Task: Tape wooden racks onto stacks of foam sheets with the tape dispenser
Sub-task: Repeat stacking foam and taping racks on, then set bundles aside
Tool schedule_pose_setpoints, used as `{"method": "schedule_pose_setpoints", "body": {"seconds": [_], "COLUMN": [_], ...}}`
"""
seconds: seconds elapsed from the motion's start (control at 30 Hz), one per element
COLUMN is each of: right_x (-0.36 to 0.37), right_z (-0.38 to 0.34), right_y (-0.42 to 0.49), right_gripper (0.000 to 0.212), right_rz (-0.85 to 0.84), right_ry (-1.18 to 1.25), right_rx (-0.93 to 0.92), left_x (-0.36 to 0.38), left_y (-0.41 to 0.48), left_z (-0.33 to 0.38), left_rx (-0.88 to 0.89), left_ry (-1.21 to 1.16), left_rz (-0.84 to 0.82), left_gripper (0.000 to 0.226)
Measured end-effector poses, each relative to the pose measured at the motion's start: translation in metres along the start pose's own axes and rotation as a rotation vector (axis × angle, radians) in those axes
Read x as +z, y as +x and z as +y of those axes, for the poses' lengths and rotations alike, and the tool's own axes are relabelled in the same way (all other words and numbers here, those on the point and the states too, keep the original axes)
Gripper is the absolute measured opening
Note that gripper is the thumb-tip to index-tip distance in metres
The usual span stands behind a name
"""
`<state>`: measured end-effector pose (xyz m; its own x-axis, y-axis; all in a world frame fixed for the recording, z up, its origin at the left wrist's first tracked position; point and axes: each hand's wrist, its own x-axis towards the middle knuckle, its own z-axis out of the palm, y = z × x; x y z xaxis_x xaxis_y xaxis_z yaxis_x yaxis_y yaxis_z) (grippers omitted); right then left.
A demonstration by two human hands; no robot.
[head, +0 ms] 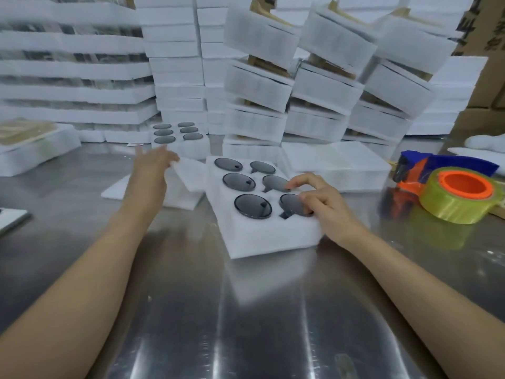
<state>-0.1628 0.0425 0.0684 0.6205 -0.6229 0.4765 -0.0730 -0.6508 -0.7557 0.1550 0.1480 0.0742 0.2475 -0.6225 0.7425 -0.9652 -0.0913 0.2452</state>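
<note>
Steel table: R hand fingers curled on foam tray, L hand pinching foam sheet; stacking stage, probably rack + tape dispenser next.

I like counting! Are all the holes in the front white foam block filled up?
Full: the foam block shows six holes, each holding a dark round disc.

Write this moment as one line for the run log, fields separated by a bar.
left hand: gripping loose foam sheet | right hand: resting on foam tray of dark discs | tape dispenser: untouched, on table at right
</note>
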Motion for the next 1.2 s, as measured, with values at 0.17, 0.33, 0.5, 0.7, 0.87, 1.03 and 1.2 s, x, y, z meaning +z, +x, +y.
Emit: {"method": "schedule_pose_setpoints", "body": {"seconds": [0.17,0.33,0.5,0.7,0.87,1.03,1.2], "right_x": [0.007,0.006,-0.002,0.000,0.011,0.016,0.015], "right_z": [-0.004,-0.012,-0.007,-0.010,-0.015,-0.017,-0.011], "right_y": [0.000,0.004,0.002,0.002,0.008,0.014,0.014], "right_gripper": [0.040,0.034,0.029,0.026,0.039,0.048,0.055], "right_rz": [0.019,0.121,0.114,-0.033,0.156,0.016,-0.001], "right_ry": [-0.192,0.306,0.538,0.497,0.256,0.191,0.244], "right_rx": [-0.069,0.212,0.427,0.457,0.386,0.436,0.448], "left_x": [-0.032,-0.029,-0.022,-0.003,0.007,0.004,-0.001], "left_y": [0.021,0.001,-0.013,-0.019,-0.017,-0.011,-0.012], "left_z": [0.033,0.066,0.087,0.115,0.110,0.097,0.097], "left_rx": [-0.423,0.094,0.076,-0.894,-0.937,-0.866,-0.783], "left_ry": [-0.771,-0.519,-0.650,-0.977,-1.236,-1.326,-1.359], "left_rz": [0.766,0.195,-0.521,-0.203,-0.357,-0.427,-0.498], "left_gripper": [0.030,0.051,0.046,0.046,0.007,0.022,0.028]}}
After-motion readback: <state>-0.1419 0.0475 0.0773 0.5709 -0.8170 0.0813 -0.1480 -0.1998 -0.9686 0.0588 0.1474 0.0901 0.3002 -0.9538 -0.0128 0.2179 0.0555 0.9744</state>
